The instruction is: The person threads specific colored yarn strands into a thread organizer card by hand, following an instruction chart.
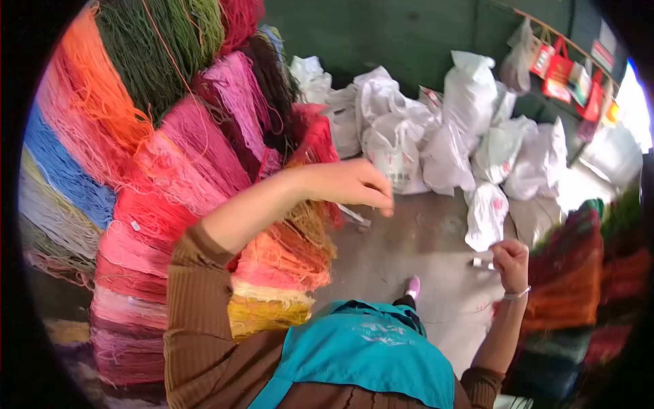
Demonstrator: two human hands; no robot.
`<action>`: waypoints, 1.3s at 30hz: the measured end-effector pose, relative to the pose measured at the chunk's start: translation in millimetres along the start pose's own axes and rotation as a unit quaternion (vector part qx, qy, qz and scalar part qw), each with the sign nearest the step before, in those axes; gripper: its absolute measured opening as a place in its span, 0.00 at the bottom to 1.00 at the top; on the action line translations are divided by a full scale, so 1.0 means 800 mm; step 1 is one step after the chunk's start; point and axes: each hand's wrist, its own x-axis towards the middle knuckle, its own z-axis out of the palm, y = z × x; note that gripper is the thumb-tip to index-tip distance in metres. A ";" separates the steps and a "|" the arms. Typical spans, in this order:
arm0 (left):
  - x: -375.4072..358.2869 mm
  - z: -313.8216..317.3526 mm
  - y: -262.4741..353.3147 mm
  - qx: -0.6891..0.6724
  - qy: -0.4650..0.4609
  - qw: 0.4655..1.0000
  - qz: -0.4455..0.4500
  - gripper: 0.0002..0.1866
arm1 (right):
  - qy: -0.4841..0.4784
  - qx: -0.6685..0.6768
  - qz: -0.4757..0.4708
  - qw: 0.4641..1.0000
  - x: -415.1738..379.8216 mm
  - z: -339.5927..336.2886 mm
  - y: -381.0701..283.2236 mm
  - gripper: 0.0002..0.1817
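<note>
My left hand is raised in front of the hanging yarn, palm turned down. Its fingers are bent together, and what they pinch, if anything, does not show. Lower at the right, my right hand is closed like a fist, with a bracelet at the wrist. Anything inside it is hidden. Behind my left forearm hang pink yarn skeins, and orange yarn hangs just below it. Dark red and orange yarn bundles are beside my right forearm.
White plastic bags stand full along the green wall. Red paper bags hang from a rail at the upper right. Blue yarn and dark green yarn fill the left side. A pink shoe is on the grey floor.
</note>
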 end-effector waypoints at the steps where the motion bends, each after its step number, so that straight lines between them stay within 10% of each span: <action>1: -0.010 -0.028 0.006 -0.005 0.031 0.998 -0.056 0.11 | -0.012 -0.002 0.037 0.999 0.028 -0.019 0.007 0.03; 8: 0.022 -0.122 0.038 -0.096 0.268 0.933 -0.222 0.09 | -0.121 -0.172 -0.023 0.977 0.230 -0.045 -0.011 0.19; 14: 0.143 -0.106 0.040 0.043 0.242 0.961 -0.129 0.09 | -0.378 0.083 -0.110 0.915 0.306 0.154 -0.109 0.36; 18: 0.130 -0.127 0.024 0.111 0.310 0.940 -0.086 0.08 | -0.410 -0.037 -0.049 0.910 0.355 0.195 -0.110 0.18; 24: 0.015 -0.123 0.014 -0.122 0.410 0.877 -0.220 0.09 | -0.297 0.492 0.204 0.792 0.495 0.121 -0.034 0.09; 32: -0.061 -0.136 0.007 -0.174 0.531 0.813 -0.163 0.09 | -0.171 0.316 0.139 0.923 0.522 0.147 -0.029 0.09; 34: -0.017 -0.140 0.011 -0.129 0.536 0.819 -0.157 0.10 | -0.284 0.120 -0.058 0.949 0.473 0.200 -0.053 0.07; 39: 0.050 -0.136 0.008 -0.298 0.300 0.889 -0.177 0.10 | -0.355 0.018 -0.207 0.912 0.380 0.294 -0.126 0.06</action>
